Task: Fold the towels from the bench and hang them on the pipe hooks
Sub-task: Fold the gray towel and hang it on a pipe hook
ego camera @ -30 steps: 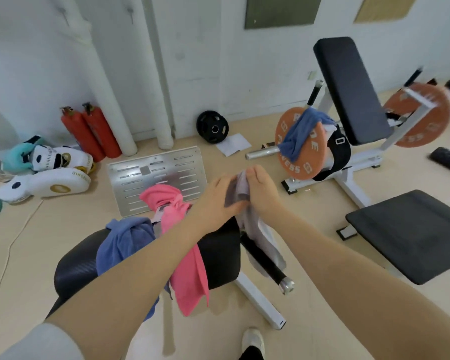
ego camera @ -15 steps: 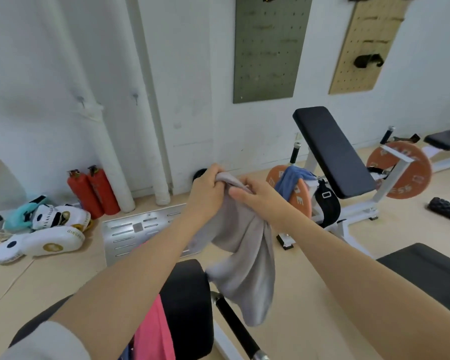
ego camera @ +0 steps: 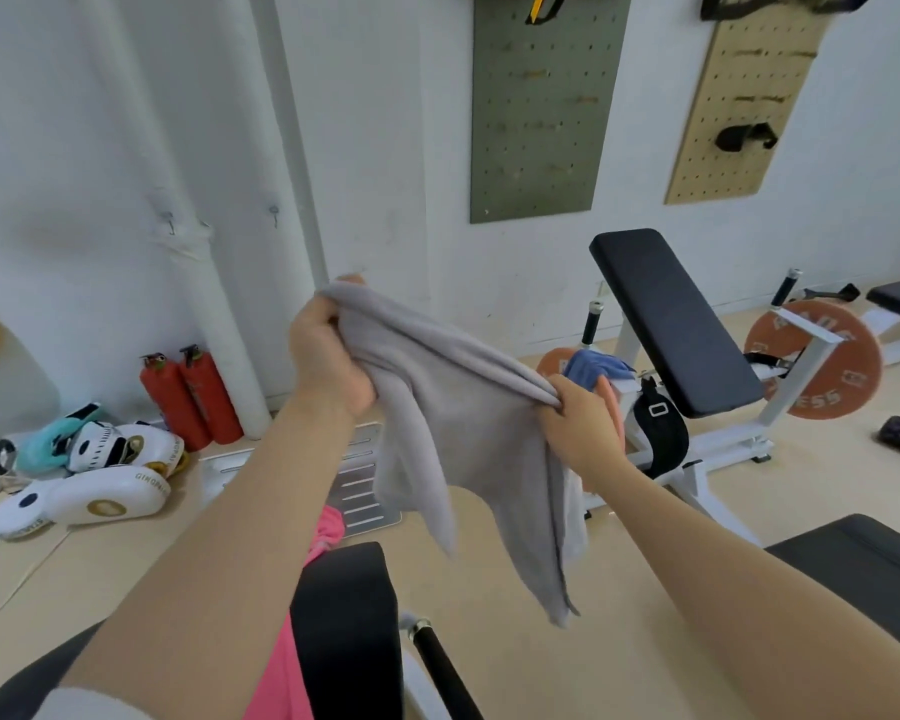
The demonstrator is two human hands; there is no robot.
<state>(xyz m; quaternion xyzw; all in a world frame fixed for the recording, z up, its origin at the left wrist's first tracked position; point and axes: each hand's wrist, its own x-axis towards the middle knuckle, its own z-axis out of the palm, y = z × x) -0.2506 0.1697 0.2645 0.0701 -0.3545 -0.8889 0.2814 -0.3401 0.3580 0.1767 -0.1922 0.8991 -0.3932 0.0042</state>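
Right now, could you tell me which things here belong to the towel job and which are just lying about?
Job: grey towel held by left hand and right hand; pink towel on the bench; pipe hooks.

Lying about: fire extinguishers, boxing pads, weight plate, pegboards.

The towel [ego camera: 453, 433] hangs between the left hand [ego camera: 328, 361] and right hand [ego camera: 580, 426], above the near bench [ego camera: 349, 631]. Left of that bench lie the pads [ego camera: 89, 475]; beyond them two extinguishers [ego camera: 191, 400] stand beside the pipe [ego camera: 198, 262]. Right of the bench stands the incline bench [ego camera: 671, 324].
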